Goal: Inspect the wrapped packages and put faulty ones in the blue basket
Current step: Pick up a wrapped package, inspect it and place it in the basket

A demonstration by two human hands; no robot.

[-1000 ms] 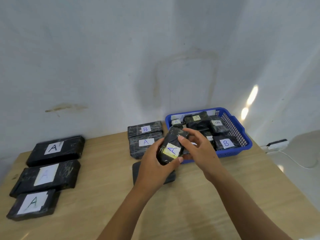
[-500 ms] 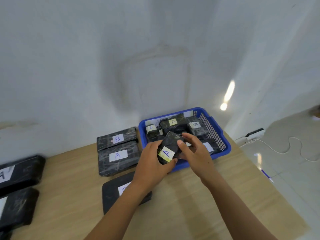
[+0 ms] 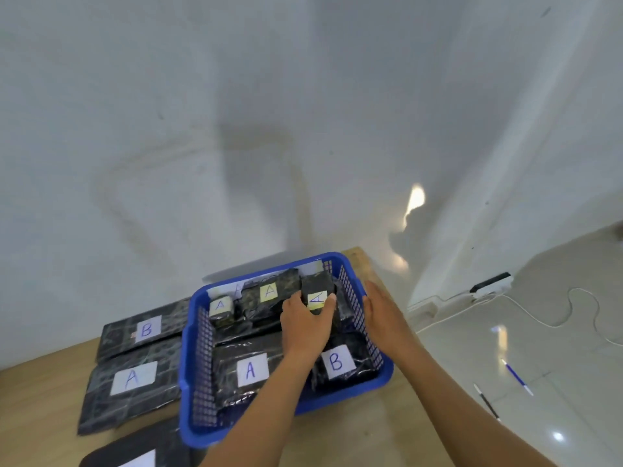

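Note:
My left hand [image 3: 305, 326] reaches into the blue basket [image 3: 197, 358] and grips a small black wrapped package [image 3: 317, 291] with a yellow-edged label marked A, over the basket's far right part. My right hand [image 3: 382, 311] rests flat with fingers apart at the basket's right rim, holding nothing. Several black wrapped packages lie inside the basket, among them one labelled A [image 3: 249, 369] and one labelled B [image 3: 337, 362] at the front.
Two flat black packages lie left of the basket on the wooden table [image 3: 37, 416], one marked B [image 3: 146, 328] and one marked A [image 3: 133, 379]. Another package [image 3: 135, 453] sits at the near edge. A white wall stands behind. Pens [image 3: 515, 375] and a power strip [image 3: 492, 283] lie on the floor at right.
My left hand carried the small A package from in front of the basket into it. My right hand let go of the package and moved to the basket's right rim. The view shifted closer.

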